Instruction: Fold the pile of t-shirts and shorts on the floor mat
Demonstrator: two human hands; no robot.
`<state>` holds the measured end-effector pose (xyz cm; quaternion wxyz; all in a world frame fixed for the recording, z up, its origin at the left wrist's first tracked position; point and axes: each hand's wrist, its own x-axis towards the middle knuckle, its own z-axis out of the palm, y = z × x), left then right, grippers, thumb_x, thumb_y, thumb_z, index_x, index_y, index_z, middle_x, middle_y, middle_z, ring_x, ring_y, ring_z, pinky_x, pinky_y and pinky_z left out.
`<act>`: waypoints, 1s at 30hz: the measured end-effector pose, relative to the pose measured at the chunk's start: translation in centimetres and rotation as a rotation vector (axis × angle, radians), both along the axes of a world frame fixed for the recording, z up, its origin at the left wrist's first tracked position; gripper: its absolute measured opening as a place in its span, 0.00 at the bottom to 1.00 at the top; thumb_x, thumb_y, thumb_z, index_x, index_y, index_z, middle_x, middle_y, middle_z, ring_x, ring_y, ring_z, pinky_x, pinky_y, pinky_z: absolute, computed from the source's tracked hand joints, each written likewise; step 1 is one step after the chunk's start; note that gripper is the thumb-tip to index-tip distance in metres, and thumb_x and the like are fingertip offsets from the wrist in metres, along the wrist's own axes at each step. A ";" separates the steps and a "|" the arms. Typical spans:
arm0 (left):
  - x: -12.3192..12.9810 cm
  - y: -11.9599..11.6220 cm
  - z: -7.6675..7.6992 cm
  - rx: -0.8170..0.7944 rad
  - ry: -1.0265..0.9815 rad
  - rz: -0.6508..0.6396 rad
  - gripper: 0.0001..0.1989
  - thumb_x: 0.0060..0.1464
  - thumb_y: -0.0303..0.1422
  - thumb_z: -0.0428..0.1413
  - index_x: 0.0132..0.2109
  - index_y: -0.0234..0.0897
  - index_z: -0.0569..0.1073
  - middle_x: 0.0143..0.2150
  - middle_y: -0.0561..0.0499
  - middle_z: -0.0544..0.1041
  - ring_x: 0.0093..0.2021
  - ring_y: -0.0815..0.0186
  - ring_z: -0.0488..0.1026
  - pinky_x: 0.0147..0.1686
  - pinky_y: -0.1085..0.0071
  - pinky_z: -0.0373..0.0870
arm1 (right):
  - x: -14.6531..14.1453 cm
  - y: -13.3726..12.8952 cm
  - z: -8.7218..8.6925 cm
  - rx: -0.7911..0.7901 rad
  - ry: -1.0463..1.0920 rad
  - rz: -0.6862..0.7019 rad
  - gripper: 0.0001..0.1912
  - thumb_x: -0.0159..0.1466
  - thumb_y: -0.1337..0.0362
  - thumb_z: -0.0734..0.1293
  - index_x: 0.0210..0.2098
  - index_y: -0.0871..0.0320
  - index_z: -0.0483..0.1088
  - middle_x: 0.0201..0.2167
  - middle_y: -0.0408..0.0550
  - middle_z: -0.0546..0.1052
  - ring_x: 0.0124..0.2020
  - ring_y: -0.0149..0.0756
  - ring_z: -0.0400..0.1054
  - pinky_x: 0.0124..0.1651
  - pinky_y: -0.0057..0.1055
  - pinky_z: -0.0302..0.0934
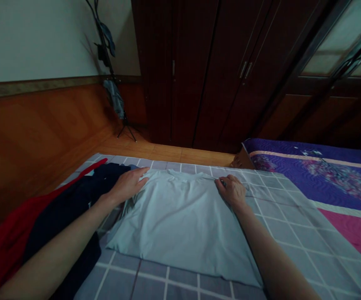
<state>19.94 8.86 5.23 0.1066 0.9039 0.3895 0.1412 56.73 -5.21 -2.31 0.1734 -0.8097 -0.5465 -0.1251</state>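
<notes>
A pale grey-white shirt [186, 221] lies spread on a grey checked sheet [280, 204], its neckline at the far side. At the shirt's upper left corner is my left hand [130, 182], closed with thumb and fingers pinching the fabric. My right hand [231, 189] grips the upper right corner, its fingers curled into the cloth. Some folds run down the shirt's left side. Its near edge rests flat on the sheet.
Dark navy clothing [68, 208] and a red garment [18, 225] lie to the left. A purple flowered bedspread [317, 175] is at the right. Beyond stand a dark wardrobe [192, 75] and a thin rack [107, 54] with hanging items.
</notes>
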 end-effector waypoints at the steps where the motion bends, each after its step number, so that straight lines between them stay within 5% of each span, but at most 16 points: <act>1: -1.2 -1.4 0.9 -0.006 0.030 -0.026 0.22 0.59 0.38 0.46 0.57 0.35 0.69 0.55 0.44 0.74 0.52 0.56 0.72 0.51 0.63 0.66 | -0.1 -0.1 0.2 -0.001 0.022 0.009 0.17 0.65 0.56 0.60 0.39 0.59 0.76 0.35 0.52 0.73 0.41 0.43 0.67 0.40 0.33 0.56; 5: -6.7 -7.2 1.5 -0.102 0.130 -0.034 0.17 0.59 0.42 0.46 0.47 0.41 0.75 0.46 0.49 0.78 0.46 0.57 0.75 0.45 0.66 0.67 | -0.4 -3.3 1.6 -0.013 0.115 0.030 0.21 0.63 0.54 0.62 0.48 0.62 0.71 0.43 0.54 0.74 0.40 0.41 0.69 0.41 0.31 0.59; 10: -12.4 -11.5 -3.9 -0.279 0.117 0.117 0.20 0.56 0.48 0.50 0.47 0.41 0.73 0.41 0.50 0.78 0.41 0.59 0.75 0.41 0.69 0.68 | -2.4 -14.2 3.3 -0.042 0.250 -0.091 0.23 0.61 0.49 0.60 0.43 0.60 0.73 0.40 0.53 0.76 0.33 0.38 0.71 0.34 0.31 0.61; 15: -13.3 -11.7 -7.6 -0.290 0.002 0.200 0.21 0.52 0.50 0.51 0.43 0.39 0.72 0.38 0.50 0.76 0.35 0.60 0.74 0.36 0.70 0.68 | -6.6 -22.6 2.5 -0.265 0.556 -0.198 0.22 0.58 0.46 0.61 0.36 0.57 0.75 0.24 0.46 0.76 0.26 0.39 0.70 0.29 0.31 0.56; 25: -12.2 -10.9 -7.8 -0.374 -0.213 0.183 0.17 0.49 0.50 0.53 0.31 0.40 0.71 0.28 0.54 0.73 0.27 0.65 0.70 0.28 0.73 0.64 | -7.3 -23.4 1.0 -0.003 0.831 -0.246 0.19 0.54 0.48 0.63 0.23 0.58 0.71 0.17 0.44 0.71 0.21 0.34 0.65 0.24 0.28 0.55; 30: -12.6 -11.1 -8.0 -0.689 -0.481 0.268 0.19 0.44 0.51 0.57 0.31 0.39 0.68 0.21 0.56 0.71 0.20 0.68 0.66 0.20 0.75 0.61 | -7.4 -23.9 0.9 0.050 0.890 -0.256 0.20 0.54 0.46 0.62 0.25 0.59 0.69 0.16 0.43 0.69 0.18 0.32 0.61 0.21 0.28 0.54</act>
